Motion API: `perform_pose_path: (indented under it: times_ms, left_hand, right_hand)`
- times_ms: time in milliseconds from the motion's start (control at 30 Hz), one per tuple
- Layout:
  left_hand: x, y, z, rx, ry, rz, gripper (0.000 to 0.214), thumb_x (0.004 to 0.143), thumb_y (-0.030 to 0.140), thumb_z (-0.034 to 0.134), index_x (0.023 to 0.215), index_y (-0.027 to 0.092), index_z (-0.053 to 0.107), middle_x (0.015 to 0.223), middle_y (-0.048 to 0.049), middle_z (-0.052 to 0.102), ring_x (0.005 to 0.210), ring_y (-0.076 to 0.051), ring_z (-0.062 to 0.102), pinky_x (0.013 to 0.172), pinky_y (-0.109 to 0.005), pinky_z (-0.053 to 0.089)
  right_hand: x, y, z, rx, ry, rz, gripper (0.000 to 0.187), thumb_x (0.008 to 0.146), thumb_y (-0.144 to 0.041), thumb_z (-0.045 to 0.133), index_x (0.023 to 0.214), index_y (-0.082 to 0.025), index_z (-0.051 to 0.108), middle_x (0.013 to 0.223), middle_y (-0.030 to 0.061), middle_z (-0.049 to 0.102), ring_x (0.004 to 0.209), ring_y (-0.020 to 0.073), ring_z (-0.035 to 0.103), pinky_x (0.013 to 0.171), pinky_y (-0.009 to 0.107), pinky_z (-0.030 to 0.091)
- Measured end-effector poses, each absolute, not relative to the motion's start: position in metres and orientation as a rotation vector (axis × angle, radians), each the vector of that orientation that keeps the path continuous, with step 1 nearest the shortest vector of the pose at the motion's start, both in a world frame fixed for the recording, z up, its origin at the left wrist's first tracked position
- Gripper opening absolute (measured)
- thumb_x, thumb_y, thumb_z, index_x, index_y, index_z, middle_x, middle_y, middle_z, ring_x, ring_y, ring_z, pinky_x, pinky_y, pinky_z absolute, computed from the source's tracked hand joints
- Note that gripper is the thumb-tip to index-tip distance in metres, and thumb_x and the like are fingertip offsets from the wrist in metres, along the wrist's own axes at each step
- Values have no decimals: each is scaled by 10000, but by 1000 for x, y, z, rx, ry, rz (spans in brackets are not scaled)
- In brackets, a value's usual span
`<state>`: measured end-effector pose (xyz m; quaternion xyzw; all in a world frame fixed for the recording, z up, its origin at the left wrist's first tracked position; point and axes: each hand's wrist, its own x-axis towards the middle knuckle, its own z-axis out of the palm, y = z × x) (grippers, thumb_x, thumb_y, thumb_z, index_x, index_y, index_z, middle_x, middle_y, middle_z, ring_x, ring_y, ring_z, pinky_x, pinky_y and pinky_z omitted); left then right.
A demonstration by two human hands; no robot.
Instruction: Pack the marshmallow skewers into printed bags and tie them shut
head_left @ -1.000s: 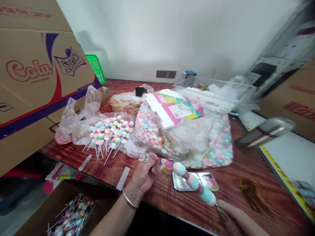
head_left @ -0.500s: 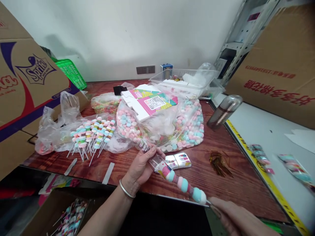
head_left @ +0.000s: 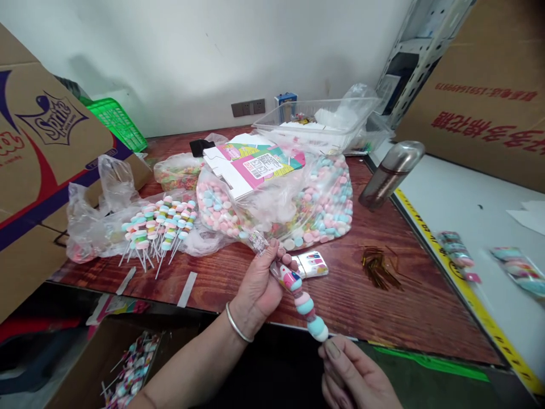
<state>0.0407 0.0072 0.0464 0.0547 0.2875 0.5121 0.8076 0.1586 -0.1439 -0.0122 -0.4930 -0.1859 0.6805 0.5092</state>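
Note:
My left hand is closed round a clear printed wrapper sleeve, held above the front edge of the wooden table. A marshmallow skewer of pink, blue and white pieces sits partly inside that sleeve. My right hand pinches the skewer's stick end from below, near the bottom of the view. A small stack of flat printed wrappers lies on the table just behind the skewer.
A pile of skewers on plastic lies at left, beside a big bag of loose marshmallows with a printed carton on it. A metal flask, gold twist ties, a clear tub, cardboard boxes and a box of wrapped skewers surround them.
The skewer has slid further into the sleeve and tilted steeper. My right hand has come up and left towards my left hand. The view has shifted right.

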Motion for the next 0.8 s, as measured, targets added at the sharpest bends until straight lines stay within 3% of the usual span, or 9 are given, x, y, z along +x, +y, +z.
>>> perform_pose_path:
  times_ms: [167,333,467,667,800]
  left_hand:
    - [46,6,43,145,750,1124,207,752,188,753,724,134,555,646,35,512,576,-75,522,607,-233,520]
    - [47,4,41,187,780,1113,269,707,218,796,723,143,538,643,38,522,567,-76,520,588,-233,512]
    - [49,3,39,217,785,1085,293,692,226,807,723,141,529,646,42,519,560,-73,519,569,-226,499]
    - [50,2,37,225,755,1060,277,692,202,807,771,133,551,668,45,522,543,-50,492,562,-204,495]
    - [52,2,35,202,714,1055,262,702,182,798,765,129,550,652,54,497,526,-38,462,558,-189,488]
  right_hand:
    - [161,-140,-2,-1367,-641,1309,357,754,-497,720,639,-183,595,510,-54,418,465,80,382,452,200,329]
    - [163,-137,4,-1546,-993,856,180,787,-378,698,728,-211,668,660,-1,605,609,142,554,570,222,443]
    - [161,-136,7,-1570,-1173,616,127,831,-325,649,770,-221,686,661,-5,611,604,134,562,608,214,450]
    - [161,-132,4,-1570,-964,1133,350,849,-500,597,681,-193,618,555,-44,419,496,93,377,458,202,332]
    - [157,-128,-2,-1345,-613,1451,368,840,-549,592,753,-191,599,543,-83,310,444,70,265,408,198,287]
